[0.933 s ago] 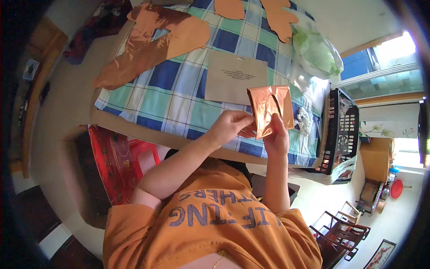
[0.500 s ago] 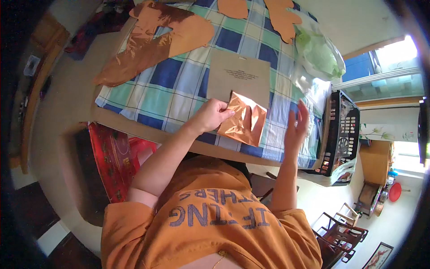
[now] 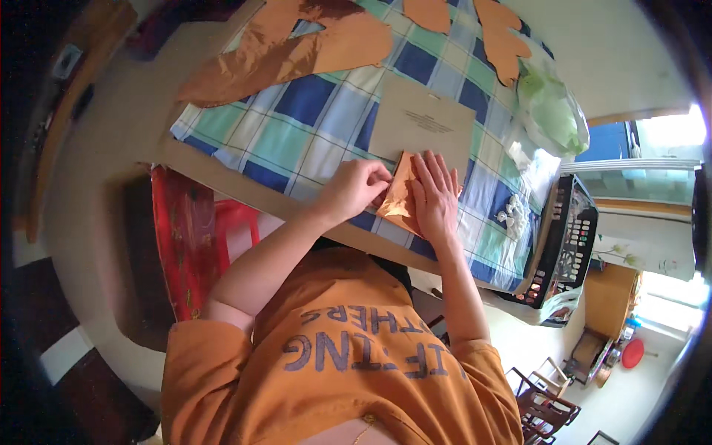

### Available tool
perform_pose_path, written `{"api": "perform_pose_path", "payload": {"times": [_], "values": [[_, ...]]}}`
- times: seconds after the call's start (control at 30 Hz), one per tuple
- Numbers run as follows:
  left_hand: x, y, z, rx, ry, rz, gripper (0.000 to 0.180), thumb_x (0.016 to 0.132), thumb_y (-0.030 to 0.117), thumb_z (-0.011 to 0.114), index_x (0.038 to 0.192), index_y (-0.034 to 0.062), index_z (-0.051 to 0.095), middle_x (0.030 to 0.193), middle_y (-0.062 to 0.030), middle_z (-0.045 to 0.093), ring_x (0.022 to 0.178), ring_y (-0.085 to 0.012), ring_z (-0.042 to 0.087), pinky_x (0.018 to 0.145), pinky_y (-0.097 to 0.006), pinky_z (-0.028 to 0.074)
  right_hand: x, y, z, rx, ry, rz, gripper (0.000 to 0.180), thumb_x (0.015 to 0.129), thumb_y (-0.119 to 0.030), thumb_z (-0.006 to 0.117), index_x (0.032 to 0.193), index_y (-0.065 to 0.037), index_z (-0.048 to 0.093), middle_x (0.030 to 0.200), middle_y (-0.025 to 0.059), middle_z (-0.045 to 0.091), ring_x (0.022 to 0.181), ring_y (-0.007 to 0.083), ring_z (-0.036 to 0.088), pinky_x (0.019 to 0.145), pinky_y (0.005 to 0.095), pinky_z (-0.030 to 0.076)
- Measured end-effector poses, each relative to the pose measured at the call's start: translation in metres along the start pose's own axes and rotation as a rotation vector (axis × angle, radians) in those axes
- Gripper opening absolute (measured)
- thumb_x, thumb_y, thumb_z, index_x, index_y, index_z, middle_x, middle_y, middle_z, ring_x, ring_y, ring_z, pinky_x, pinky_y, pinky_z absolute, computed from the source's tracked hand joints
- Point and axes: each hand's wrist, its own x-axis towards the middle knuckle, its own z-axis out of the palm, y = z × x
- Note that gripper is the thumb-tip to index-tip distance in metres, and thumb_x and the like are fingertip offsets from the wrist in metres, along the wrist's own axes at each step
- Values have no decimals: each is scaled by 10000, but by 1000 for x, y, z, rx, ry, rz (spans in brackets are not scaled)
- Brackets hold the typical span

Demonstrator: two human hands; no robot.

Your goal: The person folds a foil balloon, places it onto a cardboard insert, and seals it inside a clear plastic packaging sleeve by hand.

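Observation:
A folded packet of shiny copper foil (image 3: 401,194) lies at the near edge of the table, over the lower part of a flat tan sheet (image 3: 423,119) with a small slot at its top. My left hand (image 3: 356,189) is closed in a pinch at the foil's left edge; its fingertips are partly hidden. Across the right part of the foil my right hand (image 3: 437,196) lies flat, fingers stretched out and pressing down. Farther off at the left spreads a large flat copper foil shape (image 3: 297,55), which looks like an uninflated foil balloon.
Two more flat copper shapes, a rounded one (image 3: 428,15) and a lobed one (image 3: 503,41), lie at the far side of the checked cloth (image 3: 297,137). Clear-and-green plastic bags (image 3: 549,111) and a crumpled white clump (image 3: 513,216) are at the right, beside a black crate (image 3: 567,241).
My right hand has come down from the air at the right onto the foil. My left hand stays at the foil's left edge. The view has shifted a little.

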Motion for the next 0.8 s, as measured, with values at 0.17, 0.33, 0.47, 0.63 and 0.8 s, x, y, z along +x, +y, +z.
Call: {"api": "perform_pose_path", "payload": {"times": [0.17, 0.33, 0.47, 0.63, 0.8], "values": [[-7, -5, -5, 511, 138, 425, 168, 845, 12, 625, 990, 61, 694, 884, -90, 655, 784, -237, 668, 708, -358, 527, -4, 7, 1, -83, -36, -40, 478, 912, -203, 572, 1381, -139, 508, 1485, 138, 407, 1367, 353, 373, 1124, 531, 251], [-3, -10, -8, 623, 131, 391, 87, 820, 118, 673, 892, 79, 703, 850, -83, 590, 769, -279, 630, 710, -388, 515, -1, 0, 2, -35, -19, 3, 433, 949, -228, 512, 1372, -137, 523, 1459, 143, 443, 1370, 344, 378, 1127, 521, 244], [-3, -12, -1, 666, 104, 525, 86, 811, 128, 673, 866, 68, 700, 859, -76, 583, 832, -264, 619, 741, -376, 518, -2, 1, -1, -7, -29, -4, 463, 935, -248, 545, 1387, -151, 515, 1457, 147, 445, 1381, 343, 363, 1138, 516, 225], [-3, -15, 7, 696, 185, 646, 101, 763, 131, 697, 852, 83, 704, 896, -64, 569, 934, -256, 572, 805, -374, 500, -1, -4, -4, -32, -68, -8, 492, 927, -295, 558, 1397, -160, 507, 1479, 151, 413, 1399, 344, 331, 1147, 518, 197], [9, -15, -1, 673, 171, 662, 108, 729, 117, 723, 834, 94, 705, 912, -58, 562, 936, -255, 552, 846, -361, 478, -1, -4, -3, -71, -116, -19, 520, 926, -321, 558, 1421, -183, 482, 1506, 151, 371, 1417, 341, 294, 1156, 514, 175]]}}
